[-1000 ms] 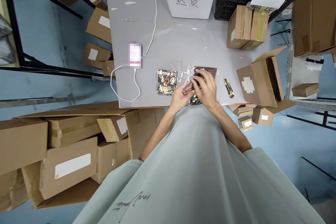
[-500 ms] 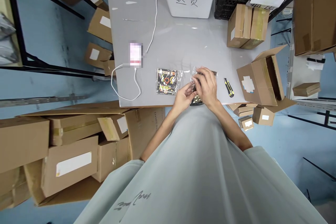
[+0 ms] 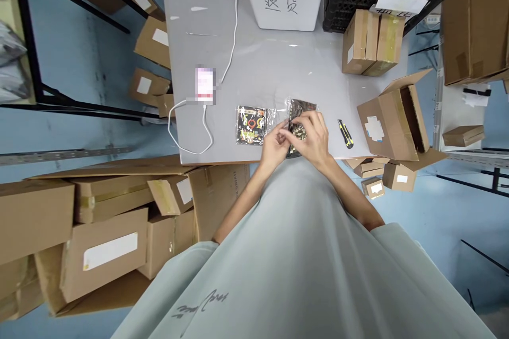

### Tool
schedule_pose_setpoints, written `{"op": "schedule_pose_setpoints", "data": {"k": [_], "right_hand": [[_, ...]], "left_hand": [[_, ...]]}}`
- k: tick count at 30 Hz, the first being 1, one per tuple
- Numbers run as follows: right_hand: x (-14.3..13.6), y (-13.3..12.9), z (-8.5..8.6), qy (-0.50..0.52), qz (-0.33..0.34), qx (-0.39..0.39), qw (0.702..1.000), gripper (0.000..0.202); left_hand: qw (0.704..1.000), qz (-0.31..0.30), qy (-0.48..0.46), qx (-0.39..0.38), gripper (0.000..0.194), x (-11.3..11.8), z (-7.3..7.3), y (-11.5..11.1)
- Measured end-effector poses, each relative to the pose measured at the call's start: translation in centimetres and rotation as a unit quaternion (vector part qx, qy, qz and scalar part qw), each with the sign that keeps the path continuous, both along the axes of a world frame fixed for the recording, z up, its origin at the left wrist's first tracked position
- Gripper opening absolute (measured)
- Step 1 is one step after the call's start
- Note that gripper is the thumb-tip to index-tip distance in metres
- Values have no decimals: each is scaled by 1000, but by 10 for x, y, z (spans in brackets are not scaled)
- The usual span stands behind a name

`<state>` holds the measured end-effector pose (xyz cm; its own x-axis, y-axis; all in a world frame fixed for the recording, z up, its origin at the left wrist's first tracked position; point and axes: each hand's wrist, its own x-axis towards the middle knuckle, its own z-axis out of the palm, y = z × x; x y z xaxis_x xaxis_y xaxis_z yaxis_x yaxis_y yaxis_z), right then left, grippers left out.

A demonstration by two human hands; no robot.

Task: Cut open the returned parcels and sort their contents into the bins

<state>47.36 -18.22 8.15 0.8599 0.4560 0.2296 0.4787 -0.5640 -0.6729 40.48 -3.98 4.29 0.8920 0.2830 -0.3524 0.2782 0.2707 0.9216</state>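
Note:
A dark patterned packet in clear film lies at the table's near edge, partly hidden by my hands. My left hand pinches the packet's left edge with its fingers closed. Over the packet's middle is my right hand, its fingers bent and its thumb reaching towards my left fingertips. Just left of my hands, a second black packet with colourful print lies flat in clear wrap. A yellow and black box cutter rests to the right of my right hand.
On the grey table stand a white bin, a black crate, taped cartons and an open carton. A blurred phone with a white cable lies left. Large boxes fill the lower left.
The dark packet now shows more of its upper part, lying flatter beneath my hands. My right hand has moved slightly down, and its thumb now points towards my left hand.

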Motion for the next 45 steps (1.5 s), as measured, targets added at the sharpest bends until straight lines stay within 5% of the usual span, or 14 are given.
{"op": "schedule_pose_setpoints", "data": {"k": [12, 23, 29, 35, 42, 45], "right_hand": [[-13, 16, -4, 23, 6, -31, 999, 30], [11, 9, 0, 186, -6, 108, 977, 40], [46, -3, 9, 215, -66, 160, 961, 49], [95, -30, 25, 217, -120, 208, 946, 59], [44, -27, 31, 278, -95, 249, 923, 94], [18, -31, 23, 225, -112, 238, 938, 91]], "left_hand": [[990, -6, -50, 130, 55, -5, -1, -4], [998, -22, -9, 58, 81, -6, -17, 15], [995, -78, -21, 54, 76, 4, 0, 33], [998, -60, -6, -1, 81, 3, 19, 44], [998, -40, 18, -51, 81, 3, 25, 35], [998, -20, 38, -51, 81, 0, 22, 34]]}}
